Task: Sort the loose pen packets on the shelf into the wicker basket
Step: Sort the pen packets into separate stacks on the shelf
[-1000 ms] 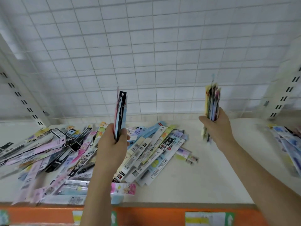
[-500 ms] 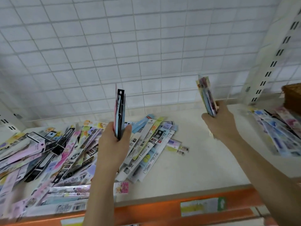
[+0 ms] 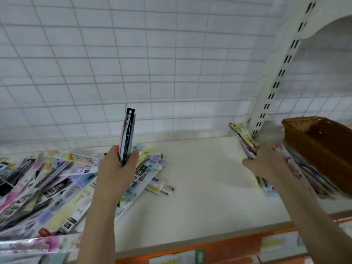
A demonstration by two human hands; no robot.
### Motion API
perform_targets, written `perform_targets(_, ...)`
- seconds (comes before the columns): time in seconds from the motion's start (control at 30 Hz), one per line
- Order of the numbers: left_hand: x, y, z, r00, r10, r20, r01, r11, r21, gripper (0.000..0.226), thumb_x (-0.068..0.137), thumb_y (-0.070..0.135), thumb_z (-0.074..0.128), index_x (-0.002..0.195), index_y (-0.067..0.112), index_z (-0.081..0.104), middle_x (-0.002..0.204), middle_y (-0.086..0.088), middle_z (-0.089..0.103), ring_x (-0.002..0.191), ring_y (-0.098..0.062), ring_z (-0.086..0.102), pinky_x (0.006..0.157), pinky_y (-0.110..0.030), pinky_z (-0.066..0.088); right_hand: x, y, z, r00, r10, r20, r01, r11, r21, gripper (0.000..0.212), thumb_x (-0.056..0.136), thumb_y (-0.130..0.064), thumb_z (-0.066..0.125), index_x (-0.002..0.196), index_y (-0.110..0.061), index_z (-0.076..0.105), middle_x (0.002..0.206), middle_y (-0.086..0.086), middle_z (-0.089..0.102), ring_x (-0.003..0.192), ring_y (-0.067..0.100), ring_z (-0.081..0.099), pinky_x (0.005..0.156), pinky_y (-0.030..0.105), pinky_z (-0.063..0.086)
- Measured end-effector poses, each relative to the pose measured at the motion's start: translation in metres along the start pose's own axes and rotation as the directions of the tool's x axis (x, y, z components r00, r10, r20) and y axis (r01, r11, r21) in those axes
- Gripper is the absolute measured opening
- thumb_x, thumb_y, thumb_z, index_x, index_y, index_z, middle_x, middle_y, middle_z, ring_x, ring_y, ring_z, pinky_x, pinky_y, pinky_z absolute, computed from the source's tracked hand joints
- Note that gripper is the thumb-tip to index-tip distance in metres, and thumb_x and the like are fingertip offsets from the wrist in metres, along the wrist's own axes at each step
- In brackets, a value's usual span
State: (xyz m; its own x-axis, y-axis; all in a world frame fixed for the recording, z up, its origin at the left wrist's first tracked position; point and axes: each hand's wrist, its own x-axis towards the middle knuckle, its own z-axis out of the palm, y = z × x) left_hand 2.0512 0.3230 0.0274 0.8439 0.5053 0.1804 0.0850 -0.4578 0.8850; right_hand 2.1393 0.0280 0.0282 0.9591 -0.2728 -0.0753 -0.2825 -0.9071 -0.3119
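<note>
I'm seeing left hand (image 3: 116, 168) holding packets (image 3: 127, 134) upright. Right hand (image 3: 266, 161) gripping bunch (image 3: 243, 139), tilting beside basket (image 3: 320, 147). Pile (image 3: 47, 183) lying on shelf (image 3: 205, 178).

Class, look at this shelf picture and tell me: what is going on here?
A person is sorting pen packets on a shop shelf. The left hand holds a few packets upright above the big loose pile. The right hand grips a tilted bundle of packets low by a smaller pile beside the wicker basket. Nothing visible shows packets inside the basket yet.
</note>
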Motion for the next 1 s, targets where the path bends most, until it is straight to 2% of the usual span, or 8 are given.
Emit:
perform_targets(0.13,-0.012,0.012,0.022,1.000,0.026,0.008,-0.026,0.999,0.048,0.029,0.091,0.030,0.054,0.071,0.012,0.045,0.063,-0.012,0.051,0.054,-0.020,0.045,0.047,-0.028,0.031,0.010,0.015,-0.001,0.999,-0.044,0.020,0.043,0.998,0.046,0.051,0.083,-0.019,0.062,0.123,-0.001,0.034,0.080,0.007,0.049,0.070,0.025,0.050,0.050,0.030,0.035)
perform_targets(0.23,-0.019,0.013,0.031,1.000,0.014,0.000,-0.014,0.998,0.065,0.030,0.091,0.033,0.053,0.078,0.006,0.049,0.070,-0.020,0.054,0.057,-0.024,0.047,0.049,-0.031,0.033,0.018,0.024,0.000,0.995,-0.097,0.025,0.095,0.993,0.074,0.072,0.081,-0.014,0.065,0.136,0.001,0.021,0.112,0.020,0.052,0.093,0.033,0.054,0.066,0.033,0.040)
perform_targets(0.33,-0.026,0.016,0.039,1.000,0.005,-0.003,-0.005,0.998,0.062,0.028,0.091,0.032,0.054,0.085,0.005,0.052,0.073,-0.020,0.057,0.066,-0.032,0.057,0.053,-0.032,0.037,0.023,0.032,0.005,0.990,-0.142,-0.002,0.142,0.987,0.075,0.074,0.079,-0.018,0.070,0.134,-0.001,0.023,0.124,0.024,0.047,0.114,0.039,0.049,0.085,0.040,0.044)
perform_targets(0.43,-0.032,0.022,0.047,1.000,0.013,-0.012,-0.012,0.999,0.038,0.023,0.090,0.030,0.055,0.074,0.014,0.048,0.064,-0.007,0.053,0.066,-0.025,0.060,0.054,-0.030,0.037,0.024,0.034,0.010,0.984,-0.177,-0.021,0.177,0.984,-0.003,0.068,0.080,-0.026,0.064,0.136,-0.008,0.029,0.126,0.025,0.045,0.118,0.040,0.044,0.091,0.041,0.041)
perform_targets(0.63,-0.038,0.028,0.052,1.000,0.010,-0.003,-0.009,0.998,0.055,0.026,0.090,0.029,0.055,0.072,0.012,0.045,0.064,-0.010,0.053,0.067,-0.029,0.057,0.055,-0.031,0.036,0.016,0.024,0.019,0.976,-0.214,-0.025,0.208,0.967,-0.147,0.035,0.093,-0.029,0.045,0.123,-0.013,0.051,0.133,0.023,0.042,0.129,0.040,0.030,0.102,0.046,0.034)
perform_targets(0.77,-0.036,0.027,0.044,1.000,0.007,0.017,-0.008,0.998,0.062,0.021,0.091,0.029,0.055,0.076,0.015,0.049,0.064,-0.007,0.053,0.066,-0.021,0.060,0.057,-0.031,0.040,0.007,0.015,0.014,0.980,-0.188,-0.065,0.166,0.952,-0.259,0.032,0.094,-0.021,0.045,0.121,-0.008,0.055,0.137,0.019,0.039,0.130,0.036,0.034,0.101,0.044,0.037)
perform_targets(0.9,-0.032,0.023,0.031,1.000,0.021,0.014,-0.022,0.994,0.104,0.030,0.091,0.029,0.054,0.069,0.012,0.043,0.063,-0.012,0.048,0.057,-0.025,0.047,0.052,-0.031,0.033,-0.002,0.002,0.014,0.977,-0.179,-0.117,0.154,0.967,-0.202,0.032,0.093,-0.020,0.049,0.122,-0.007,0.051,0.129,0.017,0.044,0.119,0.031,0.046,0.086,0.039,0.046)
perform_targets(1.0,-0.029,0.023,0.020,0.999,0.033,0.000,-0.033,0.992,0.125,0.033,0.091,0.024,0.054,0.064,0.014,0.038,0.056,-0.006,0.043,0.051,-0.021,0.040,0.047,-0.028,0.028,-0.010,-0.014,0.021,0.969,-0.215,-0.121,0.192,0.964,-0.182,0.041,0.093,-0.028,0.049,0.128,-0.008,0.044,0.133,0.018,0.041,0.122,0.033,0.043,0.088,0.040,0.046)
